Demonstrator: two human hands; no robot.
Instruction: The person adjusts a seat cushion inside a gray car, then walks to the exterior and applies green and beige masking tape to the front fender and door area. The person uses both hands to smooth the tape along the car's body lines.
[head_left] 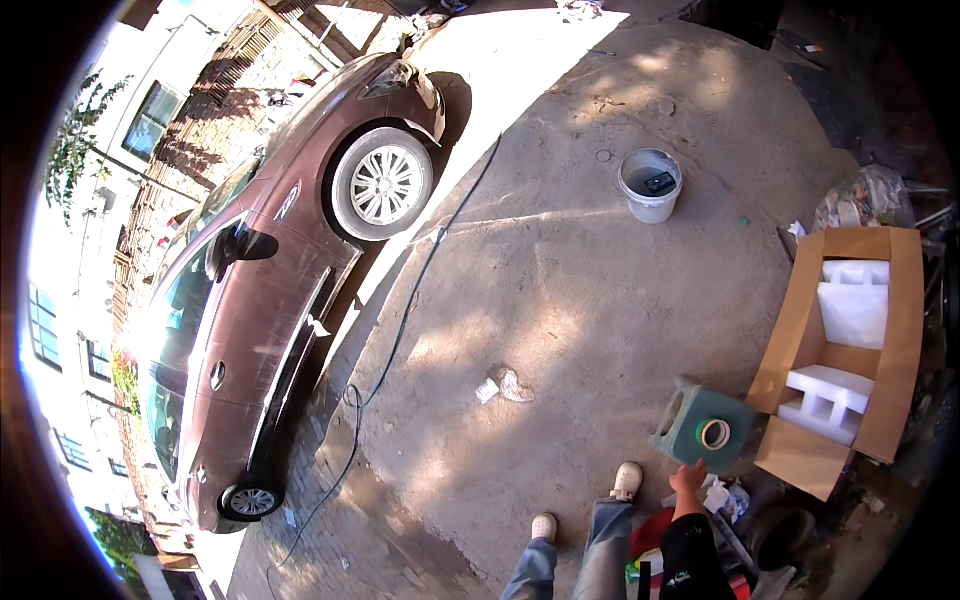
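Our right hand (688, 478) is at the edge of the green jug (691, 432).
The jug is just beside the open cardboard box (806, 463). We cannot tell if our hand is clamped on it or only touching; our left hand is out of sight. If we have just its edge, a weak hold might let it slip, tip and bump the box.

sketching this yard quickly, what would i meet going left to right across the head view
Maroon car → flat white scrap → left shoe → right shoe → green jerry can → open cardboard box
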